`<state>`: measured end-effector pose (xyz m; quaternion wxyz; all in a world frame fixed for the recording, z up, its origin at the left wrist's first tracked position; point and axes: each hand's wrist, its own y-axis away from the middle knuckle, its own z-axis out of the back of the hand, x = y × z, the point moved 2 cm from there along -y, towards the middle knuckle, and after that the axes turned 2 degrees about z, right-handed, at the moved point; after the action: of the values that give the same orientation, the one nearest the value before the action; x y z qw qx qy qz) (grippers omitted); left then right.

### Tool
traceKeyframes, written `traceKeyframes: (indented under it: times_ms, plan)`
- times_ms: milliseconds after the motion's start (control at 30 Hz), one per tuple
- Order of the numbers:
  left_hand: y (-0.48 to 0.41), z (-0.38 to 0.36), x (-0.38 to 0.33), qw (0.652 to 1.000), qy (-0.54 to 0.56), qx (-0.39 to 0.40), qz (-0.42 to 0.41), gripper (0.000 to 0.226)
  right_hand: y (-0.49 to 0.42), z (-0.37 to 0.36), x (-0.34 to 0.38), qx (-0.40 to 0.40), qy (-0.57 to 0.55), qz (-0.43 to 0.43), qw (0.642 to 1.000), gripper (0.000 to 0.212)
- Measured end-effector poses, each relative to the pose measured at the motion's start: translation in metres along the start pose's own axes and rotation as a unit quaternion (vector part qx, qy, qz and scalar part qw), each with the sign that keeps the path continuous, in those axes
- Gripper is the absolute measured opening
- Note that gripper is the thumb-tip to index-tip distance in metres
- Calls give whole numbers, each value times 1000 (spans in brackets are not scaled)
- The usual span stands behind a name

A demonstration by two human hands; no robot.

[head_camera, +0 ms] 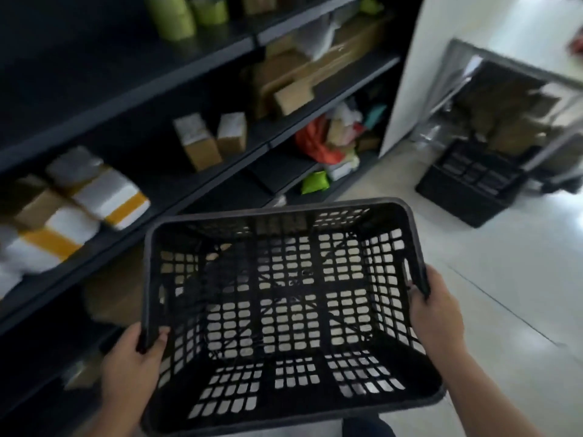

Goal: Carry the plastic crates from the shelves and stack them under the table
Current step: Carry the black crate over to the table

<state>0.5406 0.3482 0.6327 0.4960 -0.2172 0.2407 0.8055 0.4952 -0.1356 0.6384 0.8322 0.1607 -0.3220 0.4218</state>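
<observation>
- Dark shelves on the left hold boxes and parcels.
- Left hand clamps the crate's left rim.
- Empty black crate is held in the air above the pale floor.
- Right hand grips the right rim.
- Another crate sits on the floor, far right.

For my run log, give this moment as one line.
phase: carrying | held: empty black crate | left hand, right hand on opposite rims | beside: shelves

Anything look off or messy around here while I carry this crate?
The crate in both hands looks empty and intact. On the bottom shelf, bags and packets lie in a loose heap, unlike the boxes above. The picture is blurred.
</observation>
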Motion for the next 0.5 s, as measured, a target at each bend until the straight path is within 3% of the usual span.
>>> traceKeyframes:
  times_ms: [167, 367, 500]
  plan:
    - [-11, -91, -148, 995, 1, 74, -65, 7, -51, 99, -82, -92, -14, -82, 992, 30]
    - [-4, -210, -321, 970, 11, 120, -209, 14, -127, 200, -166, -172, -10, -141, 975, 28]
    - [-6, -273, -422, 957, 26, 169, -234, 28, -177, 246, -199, -197, -31, -166, 966, 30]
